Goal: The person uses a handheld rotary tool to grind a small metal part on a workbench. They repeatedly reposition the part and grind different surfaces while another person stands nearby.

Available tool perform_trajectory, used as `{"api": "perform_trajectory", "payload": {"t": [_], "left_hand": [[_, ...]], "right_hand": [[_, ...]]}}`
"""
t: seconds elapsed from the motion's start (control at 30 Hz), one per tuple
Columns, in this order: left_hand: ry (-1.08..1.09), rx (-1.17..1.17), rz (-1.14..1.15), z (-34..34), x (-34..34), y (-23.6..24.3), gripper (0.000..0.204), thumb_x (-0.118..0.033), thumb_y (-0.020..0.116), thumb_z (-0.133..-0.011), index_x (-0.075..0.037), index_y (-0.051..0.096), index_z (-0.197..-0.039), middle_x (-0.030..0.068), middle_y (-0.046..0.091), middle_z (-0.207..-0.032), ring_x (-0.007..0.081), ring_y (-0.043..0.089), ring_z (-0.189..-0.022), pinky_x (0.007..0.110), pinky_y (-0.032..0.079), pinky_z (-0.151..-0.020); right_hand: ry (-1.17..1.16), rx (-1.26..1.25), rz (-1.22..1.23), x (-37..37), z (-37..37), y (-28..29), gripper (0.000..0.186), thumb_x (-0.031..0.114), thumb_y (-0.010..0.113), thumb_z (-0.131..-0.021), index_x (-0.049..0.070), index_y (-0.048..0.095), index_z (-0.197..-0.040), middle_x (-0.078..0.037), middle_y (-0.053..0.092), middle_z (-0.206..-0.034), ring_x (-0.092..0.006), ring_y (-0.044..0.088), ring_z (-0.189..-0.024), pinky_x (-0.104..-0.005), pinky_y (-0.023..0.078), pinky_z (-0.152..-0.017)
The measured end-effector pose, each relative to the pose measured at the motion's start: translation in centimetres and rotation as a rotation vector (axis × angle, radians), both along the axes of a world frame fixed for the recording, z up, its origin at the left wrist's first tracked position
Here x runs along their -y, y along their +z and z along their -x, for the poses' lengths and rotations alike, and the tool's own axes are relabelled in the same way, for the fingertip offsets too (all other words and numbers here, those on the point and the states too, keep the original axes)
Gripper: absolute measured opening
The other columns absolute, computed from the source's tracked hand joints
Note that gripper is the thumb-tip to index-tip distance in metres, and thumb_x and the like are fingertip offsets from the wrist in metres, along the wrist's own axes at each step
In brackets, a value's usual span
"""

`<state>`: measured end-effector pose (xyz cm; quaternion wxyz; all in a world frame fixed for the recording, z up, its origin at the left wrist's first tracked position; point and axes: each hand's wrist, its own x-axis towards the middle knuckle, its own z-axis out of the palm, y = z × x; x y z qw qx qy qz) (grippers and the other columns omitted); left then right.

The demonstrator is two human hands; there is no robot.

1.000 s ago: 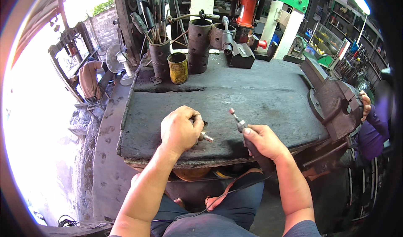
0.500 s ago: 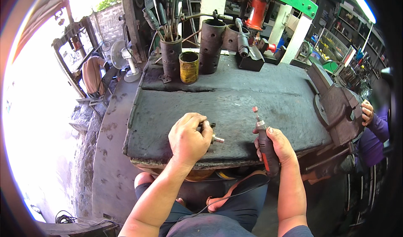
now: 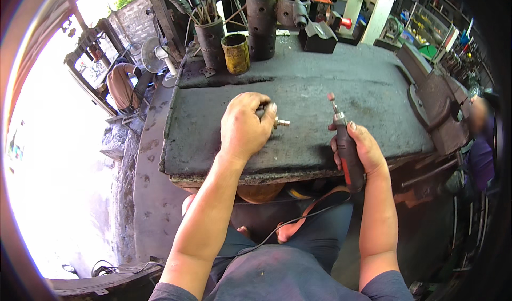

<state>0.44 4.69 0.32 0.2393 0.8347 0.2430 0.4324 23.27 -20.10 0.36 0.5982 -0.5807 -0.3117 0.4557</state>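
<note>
My left hand (image 3: 245,125) is closed over a small metal fitting (image 3: 282,123) above the dark worn bench top (image 3: 298,77); a short stem sticks out to the right of my fingers, and the rest is hidden by them. My right hand (image 3: 367,149) grips a dark rotary tool (image 3: 348,151) with a red stripe, held nearly upright, with a small pink grinding head (image 3: 331,96) at its top. A thin cord runs down from the tool's base across my lap. The fitting and the grinding head are apart.
Perforated metal holders (image 3: 209,47) with tools, a yellow can (image 3: 235,61) and a black tray (image 3: 317,39) line the bench's back. A heavy vise (image 3: 437,114) is on the right, beside a person in purple (image 3: 480,162). Another person (image 3: 120,87) sits by a fan (image 3: 152,55) at left.
The view has tilted, so the bench sits higher in the picture. My right hand has turned the tool more upright. The co-worker's hand at the vise has moved and is blurred.
</note>
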Motion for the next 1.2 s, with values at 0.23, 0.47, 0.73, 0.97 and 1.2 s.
{"api": "perform_trajectory", "payload": {"t": [0.23,0.47,0.73,0.97,1.2], "left_hand": [[0.191,-0.26,0.009,-1.1,0.4,1.0,0.045,-0.047,0.083,-0.106,-0.004,0.091,-0.12,0.0183,0.088,-0.117,0.0395,0.085,-0.112,0.049,0.065,-0.102],[-0.009,-0.672,0.367,-1.1,-1.2,6.7,0.053,-0.055,0.081,-0.098,-0.007,0.095,-0.118,0.024,0.09,-0.108,0.0408,0.088,-0.109,0.048,0.068,-0.103],[-0.07,-0.806,0.163,0.1,-1.7,6.6,0.049,-0.046,0.066,-0.103,-0.006,0.093,-0.11,0.0261,0.088,-0.117,0.0491,0.083,-0.115,0.057,0.065,-0.108],[-0.161,-0.856,0.101,-1.8,-3.4,6.3,0.047,-0.041,0.065,-0.099,-0.005,0.093,-0.106,0.0278,0.087,-0.12,0.0484,0.084,-0.115,0.057,0.066,-0.108],[-0.122,-1.012,0.21,-3.0,-3.0,7.9,0.052,-0.039,0.067,-0.104,-0.003,0.09,-0.134,0.025,0.086,-0.141,0.0417,0.083,-0.131,0.051,0.064,-0.115]], "right_hand": [[-0.022,-0.035,-0.03,0.3,0.3,-0.2,0.068,0.067,0.07,-0.117,0.004,0.072,-0.142,-0.01,0.079,-0.091,-0.0202,0.074,-0.061,-0.0359,0.061,-0.054],[-0.033,0.014,-0.012,0.2,0.6,0.1,0.061,0.058,0.067,-0.12,0.001,0.076,-0.139,-0.009,0.078,-0.089,-0.0203,0.074,-0.061,-0.0359,0.062,-0.056],[0.245,0.575,0.367,1.1,6.1,4.3,0.05,0.049,0.073,-0.12,-0.001,0.08,-0.117,-0.012,0.077,-0.086,-0.0259,0.075,-0.077,-0.043,0.06,-0.076],[0.246,1.085,0.471,-2.6,8.0,8.8,0.04,0.039,0.078,-0.117,-0.001,0.08,-0.122,-0.025,0.074,-0.087,-0.0408,0.067,-0.078,-0.0518,0.059,-0.082],[0.253,1.191,0.533,-3.3,9.1,9.0,0.042,0.042,0.081,-0.115,0.0,0.081,-0.122,-0.029,0.075,-0.089,-0.055,0.071,-0.087,-0.0568,0.058,-0.083]]}}
